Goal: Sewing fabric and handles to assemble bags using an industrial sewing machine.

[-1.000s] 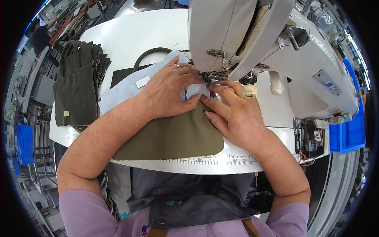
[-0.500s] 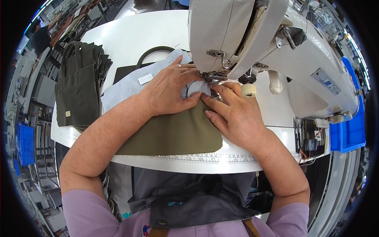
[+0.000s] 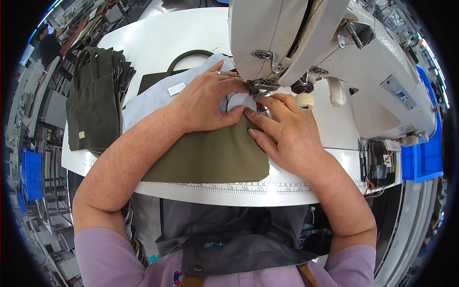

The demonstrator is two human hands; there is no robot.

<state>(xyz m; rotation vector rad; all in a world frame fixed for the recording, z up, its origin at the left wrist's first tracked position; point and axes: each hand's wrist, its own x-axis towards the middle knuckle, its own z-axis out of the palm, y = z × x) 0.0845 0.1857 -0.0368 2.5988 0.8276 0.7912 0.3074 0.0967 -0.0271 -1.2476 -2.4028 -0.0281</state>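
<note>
Both hands are at the needle area of a white sewing machine, around its metal presser foot. My left hand lies over a pale grey-blue fabric layer, its thumb and fingers closed about a curved fold of it beside the foot. My right hand grips the edge of the olive-green fabric, fingertips close to the foot and almost meeting the left thumb. A small white label shows on the pale layer. Behind it, a dark curved handle sticks out. The needle tip is hidden.
Stacked dark green handled bag pieces lie at the table's left. A printed ruler strip follows the front edge. Small tools and dark items sit at the right, beside a blue bin. A person is far left.
The whole view has shifted slightly, with the table's front edge a little higher. My hands and the fabric stay almost in the same place at the presser foot.
</note>
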